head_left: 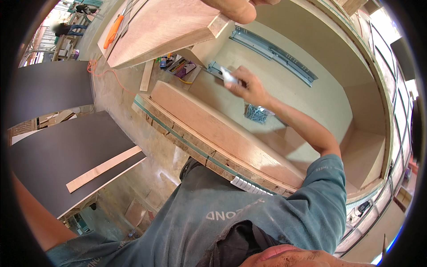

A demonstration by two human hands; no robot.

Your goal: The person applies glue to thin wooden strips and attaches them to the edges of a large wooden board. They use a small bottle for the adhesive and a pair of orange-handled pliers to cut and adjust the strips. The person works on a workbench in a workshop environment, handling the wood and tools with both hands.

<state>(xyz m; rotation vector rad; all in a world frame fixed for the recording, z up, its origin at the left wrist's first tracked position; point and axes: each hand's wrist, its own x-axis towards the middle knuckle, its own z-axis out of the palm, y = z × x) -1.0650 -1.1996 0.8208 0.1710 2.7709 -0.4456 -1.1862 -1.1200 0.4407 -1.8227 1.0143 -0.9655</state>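
Inside a pale wooden cabinet box (231, 127), my right hand (250, 88) is closed around a small white object (227, 75). It looks like a bottle or tube, but blur hides its kind. Behind it, a short piece of metal drawer slide (215, 70) lies close by. A long pair of drawer slides (273, 52) rests farther back. Below my right wrist is a clear bag of screws (257, 114). At the top edge, partly cut off, what appears to be my left hand (238, 10) grips the corner of a thick plywood panel (167, 31); its forearm is out of view.
An orange-handled screwdriver (114, 31) lies on the panel. Small boxes (181, 67) stand beyond the cabinet's side. Dark boards (66, 155), one bearing a wooden strip (104, 168), are at left. An orange cord (111, 73) crosses the floor; a person (69, 30) is far back.
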